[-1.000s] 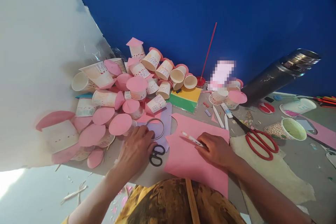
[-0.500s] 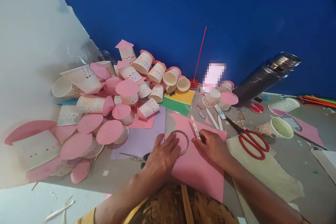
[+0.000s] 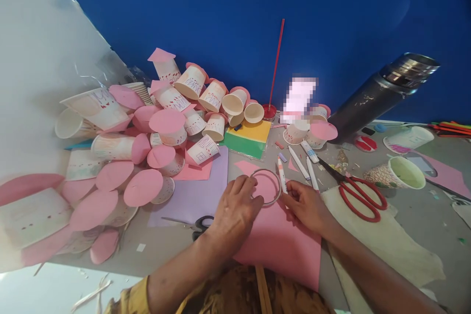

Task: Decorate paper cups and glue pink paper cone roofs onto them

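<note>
My left hand (image 3: 237,208) grips the near left side of a thin grey ring (image 3: 265,170) lying over the upper part of a pink paper sheet (image 3: 283,240). Pink paper shows through the ring. Pinched in my right hand (image 3: 303,203), a white marker (image 3: 281,176) with an orange end stands nearly upright by the ring's right edge. Its lower end is hidden by my fingers, so I cannot tell whether it touches the paper. Black-handled scissors (image 3: 200,228) lie beside my left forearm, partly covered by it.
Decorated paper cups (image 3: 167,125) with pink paper tops are heaped at left. Red-handled scissors (image 3: 362,196) lie on a pale cloth (image 3: 386,250) at right. A black flask (image 3: 379,100) leans against the blue wall (image 3: 221,10). Purple paper (image 3: 206,191) lies left of centre.
My left hand has taken the grey ring rightward from beside the black-handled scissors onto the pink sheet. The marker in my right hand has tilted upright and now stands against the ring.
</note>
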A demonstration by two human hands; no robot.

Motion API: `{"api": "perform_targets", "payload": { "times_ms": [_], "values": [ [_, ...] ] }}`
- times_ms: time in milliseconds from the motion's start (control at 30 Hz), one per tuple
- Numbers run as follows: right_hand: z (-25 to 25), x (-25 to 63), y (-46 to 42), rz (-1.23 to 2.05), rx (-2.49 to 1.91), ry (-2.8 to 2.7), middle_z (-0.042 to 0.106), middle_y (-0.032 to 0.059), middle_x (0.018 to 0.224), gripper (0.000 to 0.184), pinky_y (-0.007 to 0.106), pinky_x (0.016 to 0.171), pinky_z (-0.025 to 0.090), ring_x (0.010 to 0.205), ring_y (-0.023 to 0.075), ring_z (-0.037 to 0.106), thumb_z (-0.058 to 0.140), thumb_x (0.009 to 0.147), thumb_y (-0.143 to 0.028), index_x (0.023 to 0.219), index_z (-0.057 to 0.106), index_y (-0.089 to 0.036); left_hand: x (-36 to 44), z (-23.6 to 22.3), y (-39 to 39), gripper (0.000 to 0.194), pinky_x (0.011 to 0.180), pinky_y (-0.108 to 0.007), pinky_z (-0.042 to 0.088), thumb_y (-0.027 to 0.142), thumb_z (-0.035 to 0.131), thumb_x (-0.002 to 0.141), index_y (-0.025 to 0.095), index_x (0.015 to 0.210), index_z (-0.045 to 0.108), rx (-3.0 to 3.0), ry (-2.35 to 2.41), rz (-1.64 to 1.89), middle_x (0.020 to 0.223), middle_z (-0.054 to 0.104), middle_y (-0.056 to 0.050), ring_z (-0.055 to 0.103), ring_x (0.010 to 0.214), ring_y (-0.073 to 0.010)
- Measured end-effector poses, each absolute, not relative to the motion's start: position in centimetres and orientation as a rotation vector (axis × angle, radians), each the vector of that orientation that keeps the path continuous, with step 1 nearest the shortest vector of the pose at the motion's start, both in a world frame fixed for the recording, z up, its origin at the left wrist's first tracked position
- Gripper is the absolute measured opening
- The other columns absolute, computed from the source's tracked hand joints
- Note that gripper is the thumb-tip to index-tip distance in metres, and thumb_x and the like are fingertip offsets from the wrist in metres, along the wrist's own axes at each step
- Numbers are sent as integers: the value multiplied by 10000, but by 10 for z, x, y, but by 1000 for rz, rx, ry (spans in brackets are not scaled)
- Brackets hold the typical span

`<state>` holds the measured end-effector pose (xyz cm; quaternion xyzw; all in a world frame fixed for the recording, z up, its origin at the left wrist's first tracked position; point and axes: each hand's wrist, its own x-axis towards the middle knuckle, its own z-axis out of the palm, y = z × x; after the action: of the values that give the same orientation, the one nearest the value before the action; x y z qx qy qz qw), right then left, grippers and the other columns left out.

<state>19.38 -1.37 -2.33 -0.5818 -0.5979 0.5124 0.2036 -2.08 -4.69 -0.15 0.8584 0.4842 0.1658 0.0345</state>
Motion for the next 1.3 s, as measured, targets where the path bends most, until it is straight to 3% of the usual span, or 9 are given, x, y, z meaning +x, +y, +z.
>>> {"api": "perform_targets", "payload": {
  "times_ms": [233, 467, 733, 900, 1133, 1300],
  "values": [
    [-24, 195, -12, 1494, -1650, -1565, 502, -77, 505, 346, 239, 369, 424, 399, 154, 572, 598, 849, -513, 694, 412, -266, -16, -28, -48, 181, 748, -396, 537, 64, 544, 926, 190, 867, 659, 2543, 1628, 487, 998, 601, -107, 540, 940, -255],
    [-20, 195, -9, 1344, -1701, -1682, 419, -80, 463, 417, 241, 374, 375, 375, 138, 523, 619, 819, -533, 614, 380, -260, -13, -26, -65, 350, 827, -395, 558, 68, 467, 947, 190, 1244, 605, 2479, 1458, 720, 1254, 612, -144, 588, 1013, -253],
    [-32, 201, -13, 1357, -1772, -1684, 464, -70, 486, 378, 243, 396, 386, 394, 136, 513, 650, 847, -541, 670, 479, -254, -10, -29, -63, 194, 713, -391, 565, 141, 522, 955, 207, 1062, 670, 2395, 1444, 496, 1098, 660, -99, 600, 888, -251],
    [-38, 204, -16, 1359, -1736, -1711, 480, -57, 516, 342, 241, 395, 375, 413, 132, 500, 612, 902, -554, 757, 566, -248, -12, -31, -62, 180, 710, -390, 564, 137, 528, 955, 208, 1051, 663, 2312, 1425, 505, 1059, 659, -81, 583, 885, -250],
    [-26, 201, -16, 1497, -1783, -1658, 407, -83, 558, 363, 209, 433, 384, 442, 110, 523, 643, 908, -507, 733, 478, -236, -14, -28, -63, 227, 765, -384, 553, 113, 460, 982, 182, 1083, 651, 2203, 1394, 609, 1044, 644, -83, 556, 896, -238],
    [-25, 201, -15, 1478, -1788, -1680, 441, -84, 522, 379, 212, 445, 380, 442, 109, 522, 638, 911, -480, 697, 441, -238, -14, -29, -64, 221, 762, -388, 548, 117, 442, 991, 172, 1064, 643, 2211, 1392, 663, 1032, 650, -83, 562, 889, -241]
  ]
}}
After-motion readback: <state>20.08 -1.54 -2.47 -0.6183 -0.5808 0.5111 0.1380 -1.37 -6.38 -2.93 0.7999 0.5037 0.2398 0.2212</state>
